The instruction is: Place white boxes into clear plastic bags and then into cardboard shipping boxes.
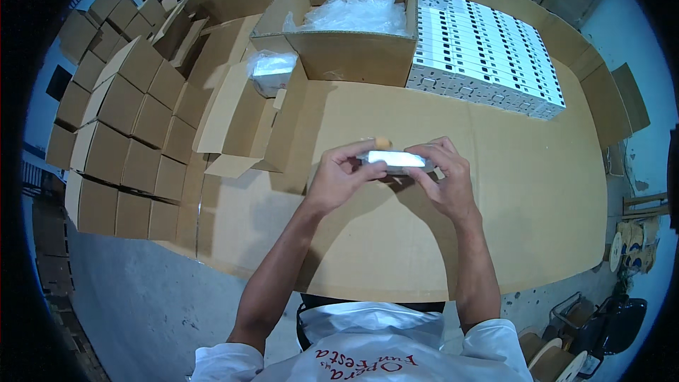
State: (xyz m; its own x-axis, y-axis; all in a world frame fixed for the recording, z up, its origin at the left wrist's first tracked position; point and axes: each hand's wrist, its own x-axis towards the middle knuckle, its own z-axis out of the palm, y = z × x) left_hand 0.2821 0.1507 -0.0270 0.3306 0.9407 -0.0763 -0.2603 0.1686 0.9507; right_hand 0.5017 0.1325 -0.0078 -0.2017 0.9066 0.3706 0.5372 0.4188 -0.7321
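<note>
Both my hands hold a small flat white item [397, 159], seemingly in clear plastic, above the middle of the cardboard-covered table. My left hand [338, 178] pinches its left end, and my right hand [448, 177] grips its right end with thumb and fingers. Just beyond my left hand lies an open brown carton [225, 131] with its flaps spread. At that carton's far end sits a white item in clear plastic wrap [271, 74]. Glare on the held item hides its details.
A large open carton [353, 56] of clear plastic bags [361, 10] stands at the back. To its right are rows of stacked white boxes [488, 56]. Many brown cartons [120, 127] are piled along the left edge. Cardboard walls [605, 102] border the table's far side.
</note>
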